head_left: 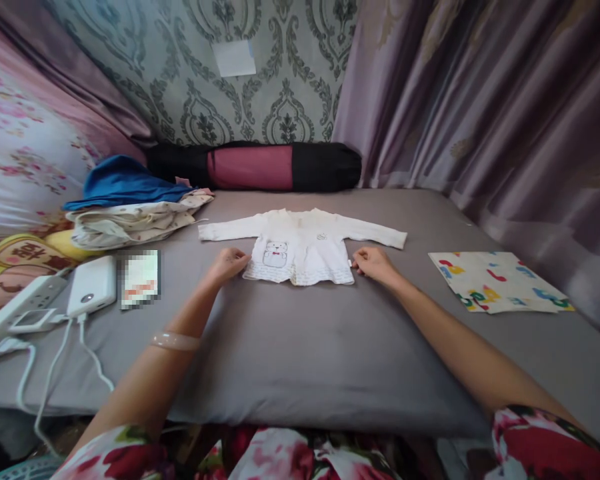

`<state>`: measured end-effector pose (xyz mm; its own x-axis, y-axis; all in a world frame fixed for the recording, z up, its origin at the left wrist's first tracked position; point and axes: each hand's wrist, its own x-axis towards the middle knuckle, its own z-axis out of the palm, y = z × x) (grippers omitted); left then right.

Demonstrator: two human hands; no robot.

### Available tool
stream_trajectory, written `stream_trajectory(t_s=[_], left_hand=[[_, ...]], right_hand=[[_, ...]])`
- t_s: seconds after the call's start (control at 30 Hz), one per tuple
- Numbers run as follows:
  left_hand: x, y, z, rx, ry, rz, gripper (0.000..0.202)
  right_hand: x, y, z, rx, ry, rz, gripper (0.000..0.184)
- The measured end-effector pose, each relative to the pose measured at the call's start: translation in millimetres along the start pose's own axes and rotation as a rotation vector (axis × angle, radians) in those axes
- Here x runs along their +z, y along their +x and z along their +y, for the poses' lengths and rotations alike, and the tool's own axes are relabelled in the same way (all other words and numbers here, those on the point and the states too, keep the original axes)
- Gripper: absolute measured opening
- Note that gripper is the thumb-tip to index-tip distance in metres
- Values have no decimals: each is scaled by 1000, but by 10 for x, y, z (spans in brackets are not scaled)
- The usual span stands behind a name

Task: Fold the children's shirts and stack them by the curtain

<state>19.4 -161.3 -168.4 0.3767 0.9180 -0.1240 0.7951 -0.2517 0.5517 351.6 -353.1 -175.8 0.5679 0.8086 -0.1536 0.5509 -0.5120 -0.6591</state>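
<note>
White baby top (307,250): I saw it at the clock's centre, laid out flat on the grey sheet (330,347).
Left hand (231,264): between eight and nine, fingers bunched almost together at the top's side edge; I could not tell whether they pinched cloth.
Right hand (375,264): between three and four, thumb and fingers nearly closed near the hem corner; any hold was unclear on my screen.
Hem (270,273): an uneven pull, I judged, could skew it, the fabric looking thin and soft.
Sleeves (230,228): pointing to nine and three; I thought dragging the body could twist them.
White cables (97,360): at eight, near the left forearm (145,373), a possible snag.
Textures: matte cloth with a line-drawn bear (279,253); faintly creased sheet; cylindrical black-and-maroon bolster (250,168) at eleven.
</note>
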Motion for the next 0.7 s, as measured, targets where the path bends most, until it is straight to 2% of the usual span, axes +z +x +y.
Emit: stream_trajectory(t_s=[0.17,0.3,0.47,0.7], left_hand=[[-5,-209,112,-71,19,4,33],[11,-297,187,-110,30,6,33],[-1,-341,193,-62,11,12,29],[-100,-345,112,-44,122,18,30]], right_hand=[[39,-288,-138,-9,-259,64,24],[86,-451,-255,-2,-349,106,33],[93,-531,-282,-85,-402,55,32],[-44,-564,-239,-182,-515,2,29]])
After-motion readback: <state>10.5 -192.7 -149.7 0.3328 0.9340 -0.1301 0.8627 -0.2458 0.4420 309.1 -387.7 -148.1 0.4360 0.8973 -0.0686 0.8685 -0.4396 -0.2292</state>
